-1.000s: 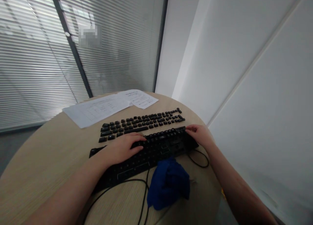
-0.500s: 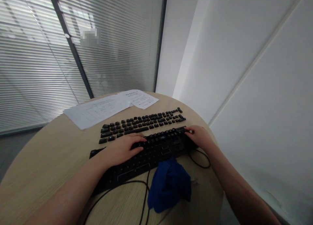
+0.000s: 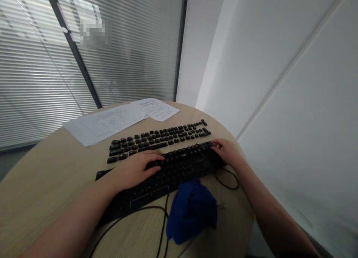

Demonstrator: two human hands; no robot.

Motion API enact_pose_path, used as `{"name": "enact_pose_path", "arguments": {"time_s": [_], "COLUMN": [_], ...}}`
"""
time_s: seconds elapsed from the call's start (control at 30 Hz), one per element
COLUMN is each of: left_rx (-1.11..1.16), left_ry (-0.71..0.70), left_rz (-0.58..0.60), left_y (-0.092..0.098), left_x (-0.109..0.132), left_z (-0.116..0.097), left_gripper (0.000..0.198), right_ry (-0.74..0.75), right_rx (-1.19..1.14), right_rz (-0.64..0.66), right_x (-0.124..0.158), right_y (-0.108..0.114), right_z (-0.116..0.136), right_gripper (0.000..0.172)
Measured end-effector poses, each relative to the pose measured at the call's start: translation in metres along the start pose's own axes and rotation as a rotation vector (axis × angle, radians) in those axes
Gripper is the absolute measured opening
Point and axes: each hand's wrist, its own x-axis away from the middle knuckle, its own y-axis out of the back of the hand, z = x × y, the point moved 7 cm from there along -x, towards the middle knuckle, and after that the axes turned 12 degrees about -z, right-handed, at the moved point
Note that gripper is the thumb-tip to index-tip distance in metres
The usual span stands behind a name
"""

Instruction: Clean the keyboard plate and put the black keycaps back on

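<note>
Hardly anything has moved since a moment ago: both my hands stay on the keyboard [image 3: 181,170], and only my view has swung a little, so everything sits slightly further left. My left hand [image 3: 134,170] lies flat and open over the keys at the keyboard's left-middle, fingers stretched out, holding nothing. My right hand [image 3: 228,151] is at the keyboard's far right corner with the fingers curled against its edge; I cannot tell whether they pinch anything there. The keyboard lies aslant on the round wooden bench [image 3: 50,176], near me. Just beyond it, on the far side, rows of black keycaps [image 3: 159,136] are laid out on the bench. A crumpled blue cloth [image 3: 191,211] sits just near the keyboard's front edge, between my forearms, and a black cable [image 3: 148,207] runs along the bench beside it. Printed papers [image 3: 109,121] lie at the far left of the bench.
</note>
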Motion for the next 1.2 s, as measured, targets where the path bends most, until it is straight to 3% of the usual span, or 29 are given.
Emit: {"name": "enact_pose_path", "arguments": {"time_s": [0.73, 1.2], "left_rx": [0.023, 0.011], "left_ry": [-0.012, -0.009], "left_rz": [-0.016, -0.01], "left_y": [0.001, 0.0], "left_x": [-0.002, -0.002], "left_z": [0.0, 0.0], "left_gripper": [0.037, 0.038], "right_ry": [0.177, 0.05], "right_rx": [-0.012, -0.078], "right_rz": [0.071, 0.001], "right_x": [0.002, 0.002], "right_y": [0.002, 0.01], "right_z": [0.008, 0.006], "right_gripper": [0.024, 0.016]}}
